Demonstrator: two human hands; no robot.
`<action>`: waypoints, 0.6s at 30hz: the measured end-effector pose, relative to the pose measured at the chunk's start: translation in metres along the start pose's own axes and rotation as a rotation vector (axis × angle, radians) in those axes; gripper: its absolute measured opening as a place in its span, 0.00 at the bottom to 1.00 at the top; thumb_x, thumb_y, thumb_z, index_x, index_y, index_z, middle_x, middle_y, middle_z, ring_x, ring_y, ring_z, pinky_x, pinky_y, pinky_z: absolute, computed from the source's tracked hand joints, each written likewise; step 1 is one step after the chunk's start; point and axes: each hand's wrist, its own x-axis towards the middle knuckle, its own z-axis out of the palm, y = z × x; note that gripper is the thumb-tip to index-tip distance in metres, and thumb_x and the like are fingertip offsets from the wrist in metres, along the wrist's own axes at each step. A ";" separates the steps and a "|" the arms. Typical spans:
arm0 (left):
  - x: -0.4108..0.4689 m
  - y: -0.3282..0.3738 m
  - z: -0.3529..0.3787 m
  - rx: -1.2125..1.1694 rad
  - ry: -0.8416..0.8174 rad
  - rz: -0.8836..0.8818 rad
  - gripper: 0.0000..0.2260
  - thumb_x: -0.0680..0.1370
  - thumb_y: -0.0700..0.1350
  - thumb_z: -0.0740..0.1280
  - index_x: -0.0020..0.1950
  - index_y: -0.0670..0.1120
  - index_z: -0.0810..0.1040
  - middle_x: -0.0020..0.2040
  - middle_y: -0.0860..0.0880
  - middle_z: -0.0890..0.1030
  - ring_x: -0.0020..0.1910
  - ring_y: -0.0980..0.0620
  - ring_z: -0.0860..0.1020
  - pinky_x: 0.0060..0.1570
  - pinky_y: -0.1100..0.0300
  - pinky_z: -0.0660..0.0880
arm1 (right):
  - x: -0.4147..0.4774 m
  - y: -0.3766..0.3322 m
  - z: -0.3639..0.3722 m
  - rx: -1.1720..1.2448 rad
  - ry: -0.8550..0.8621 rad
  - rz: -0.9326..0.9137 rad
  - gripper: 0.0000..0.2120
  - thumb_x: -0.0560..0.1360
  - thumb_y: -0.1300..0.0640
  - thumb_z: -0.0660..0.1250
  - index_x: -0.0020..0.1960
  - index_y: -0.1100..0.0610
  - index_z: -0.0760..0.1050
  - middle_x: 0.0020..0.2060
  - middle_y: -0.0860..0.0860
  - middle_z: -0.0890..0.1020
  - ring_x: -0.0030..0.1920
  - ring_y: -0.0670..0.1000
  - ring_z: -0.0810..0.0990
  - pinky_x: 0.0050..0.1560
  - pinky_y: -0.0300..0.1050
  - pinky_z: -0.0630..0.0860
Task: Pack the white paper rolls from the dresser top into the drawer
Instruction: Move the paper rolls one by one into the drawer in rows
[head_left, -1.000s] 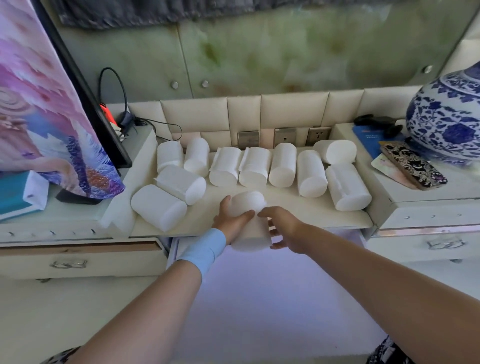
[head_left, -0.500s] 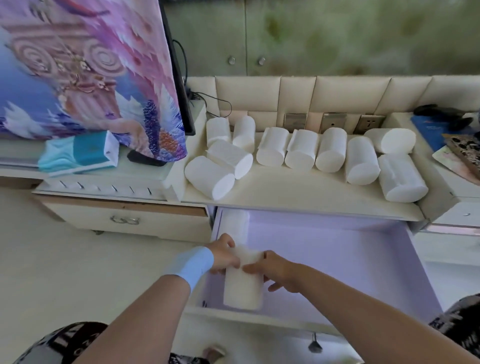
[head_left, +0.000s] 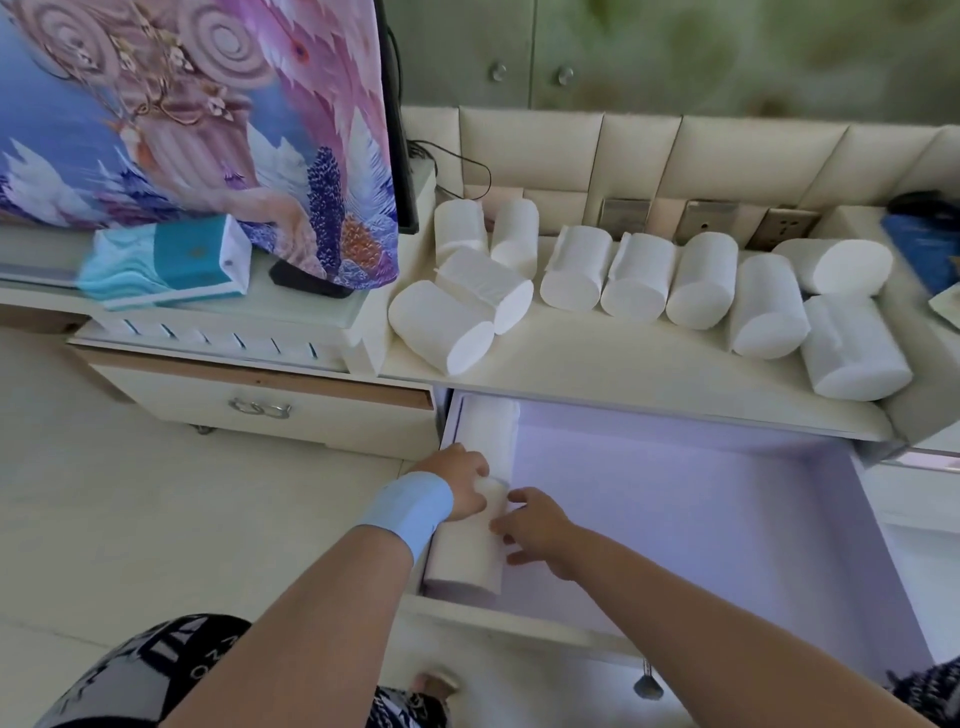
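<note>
Head view: my left hand (head_left: 462, 488) gripping roll (head_left: 467, 564) at drawer (head_left: 701, 519) left edge, right hand (head_left: 540, 530) pressing it, fingers loose; I'm risking it rolling away unwedged.

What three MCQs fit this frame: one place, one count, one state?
1. Where in the drawer do the packed rolls lie?
A. along its left wall
B. along its right wall
C. in the middle

2. How many rolls lie on the dresser top?
A. 6
B. 10
C. 14

3. The near roll in the drawer is
A. untouched
B. touched by both hands
C. touched by one hand only

Key:
1 A: the near roll and the far roll lie end to end against the left wall.
2 B: ten top rolls can be counted.
3 B: the left hand grips its far end and the right hand touches its side.
</note>
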 end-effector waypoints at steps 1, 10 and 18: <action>0.001 0.000 -0.003 -0.002 0.003 0.000 0.23 0.77 0.49 0.65 0.72 0.53 0.69 0.69 0.50 0.70 0.64 0.48 0.74 0.60 0.53 0.73 | -0.001 -0.003 -0.004 -0.074 -0.011 -0.009 0.30 0.78 0.57 0.69 0.77 0.56 0.62 0.62 0.57 0.77 0.59 0.57 0.80 0.49 0.50 0.81; 0.007 0.017 -0.086 -0.247 0.706 0.096 0.02 0.75 0.44 0.63 0.45 0.50 0.75 0.49 0.51 0.79 0.48 0.47 0.77 0.43 0.56 0.73 | -0.012 -0.107 -0.038 -0.375 0.439 -0.493 0.15 0.77 0.60 0.61 0.62 0.54 0.75 0.51 0.51 0.79 0.42 0.49 0.78 0.41 0.41 0.74; 0.048 0.001 -0.113 -0.584 0.619 -0.213 0.26 0.79 0.47 0.60 0.77 0.50 0.59 0.76 0.45 0.60 0.70 0.40 0.65 0.65 0.46 0.69 | 0.014 -0.181 -0.025 -0.587 0.426 -0.628 0.32 0.77 0.54 0.66 0.78 0.48 0.60 0.69 0.55 0.68 0.67 0.58 0.72 0.57 0.54 0.80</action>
